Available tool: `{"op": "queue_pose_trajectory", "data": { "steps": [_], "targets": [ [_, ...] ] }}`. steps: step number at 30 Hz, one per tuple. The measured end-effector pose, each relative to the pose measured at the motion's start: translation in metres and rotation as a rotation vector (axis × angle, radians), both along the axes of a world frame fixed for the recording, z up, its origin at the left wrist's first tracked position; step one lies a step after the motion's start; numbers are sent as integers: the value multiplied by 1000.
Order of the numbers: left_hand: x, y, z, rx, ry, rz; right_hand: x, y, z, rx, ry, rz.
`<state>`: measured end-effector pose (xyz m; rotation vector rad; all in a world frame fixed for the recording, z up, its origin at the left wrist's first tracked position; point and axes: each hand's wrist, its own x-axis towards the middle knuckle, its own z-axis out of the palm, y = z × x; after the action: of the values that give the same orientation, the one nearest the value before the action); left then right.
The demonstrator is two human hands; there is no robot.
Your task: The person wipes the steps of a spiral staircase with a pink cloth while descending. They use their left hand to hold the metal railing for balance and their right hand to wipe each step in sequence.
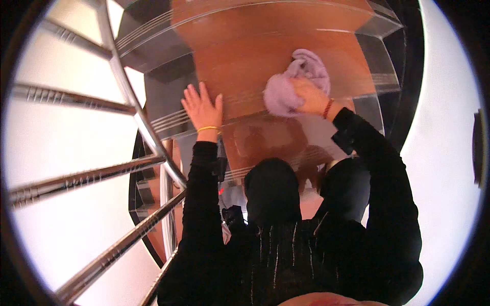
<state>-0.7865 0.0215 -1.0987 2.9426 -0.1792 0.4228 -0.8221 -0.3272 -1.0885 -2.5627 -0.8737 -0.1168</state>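
A crumpled lilac cloth (281,95) lies bunched on a stair tread (237,76) with a reddish-brown middle and dark ends. My right hand (312,95), with a red bracelet at its wrist, grips the cloth and presses it on the tread; my fingertips are partly hidden in its folds. To the left, my left hand (202,107) rests flat with fingers spread, across the border of the dark and brown parts of that tread. It holds nothing. A yellow band circles that wrist.
On the left runs a metal stair railing (122,76) with several bars. A white wall (440,126) borders the stairs at right, above a dark skirting (411,76). Further steps (260,15) rise ahead. My knees (271,187) are close below the tread, over a lower glossy step.
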Motion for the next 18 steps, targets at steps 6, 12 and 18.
{"op": "queue_pose_trajectory", "data": {
  "steps": [6,12,18],
  "targets": [
    [4,-1,-5,102,-23,1,-51,-197,33,-76,53,-736],
    [1,-3,1,41,-40,-32,-129,-316,86,104,381,-932],
    [3,-2,-2,2,-26,-30,-236,-344,180,-158,518,-1193]
  ]
}}
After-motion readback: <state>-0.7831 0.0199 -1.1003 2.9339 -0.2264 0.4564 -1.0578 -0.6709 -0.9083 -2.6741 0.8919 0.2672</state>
